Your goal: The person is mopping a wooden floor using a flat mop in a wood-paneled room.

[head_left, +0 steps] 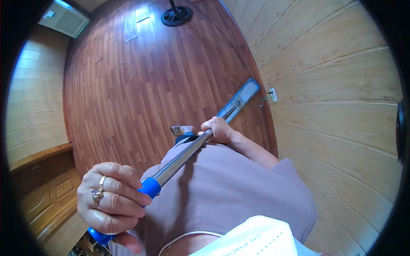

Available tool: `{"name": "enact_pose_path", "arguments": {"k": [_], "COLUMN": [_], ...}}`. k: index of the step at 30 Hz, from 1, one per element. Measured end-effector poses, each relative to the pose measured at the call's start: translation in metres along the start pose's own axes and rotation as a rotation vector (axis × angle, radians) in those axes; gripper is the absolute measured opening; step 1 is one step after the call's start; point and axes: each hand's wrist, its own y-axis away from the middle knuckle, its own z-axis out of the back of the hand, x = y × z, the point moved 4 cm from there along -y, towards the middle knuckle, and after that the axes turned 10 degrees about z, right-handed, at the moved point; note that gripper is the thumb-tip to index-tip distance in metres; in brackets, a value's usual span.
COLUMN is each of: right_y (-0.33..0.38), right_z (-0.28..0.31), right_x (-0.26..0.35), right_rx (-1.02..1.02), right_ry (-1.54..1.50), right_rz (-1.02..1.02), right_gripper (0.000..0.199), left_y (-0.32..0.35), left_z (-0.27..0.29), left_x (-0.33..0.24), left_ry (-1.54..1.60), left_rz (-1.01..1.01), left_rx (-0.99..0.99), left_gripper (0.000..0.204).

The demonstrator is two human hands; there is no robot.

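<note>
A flat mop slants across my front, its steel pole (183, 162) running from lower left to upper right. My left hand (112, 198), with two rings on its fingers, is closed round the blue grip (150, 186) at the pole's top end. Farther down, my right hand (219, 129) wraps round the steel pole. Beyond it the long mop head (249, 90), blue-edged with a pale top, lies on the wood-look floor (141, 94), its far end near the right wall.
A power outlet (273, 94) with a plug and a green wire is on the right wall (324, 94), close to the mop head. A dark cord crosses the floor toward a stand's round black base (176, 17). A white unit (67, 19) stands far left; my sandalled foot (181, 129) shows.
</note>
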Motion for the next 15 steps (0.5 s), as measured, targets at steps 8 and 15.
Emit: {"name": "enact_pose_path", "arguments": {"k": [8,15], "right_y": [-0.011,-0.005], "right_z": [0.03,0.049], "right_x": [-0.002,-0.003], "right_rx": [-0.018,-0.021], "right_ry": [-0.044,0.015], "right_rz": [0.049,0.102], "right_gripper": [0.019,0.016], "left_y": [-0.016,-0.022], "left_z": [0.041,0.029], "left_x": [0.024,0.011], "left_ry": [0.075,0.069], "left_rz": [-0.035,-0.095], "left_rx": [-0.01,-0.067], "left_gripper": [0.038,0.038]}}
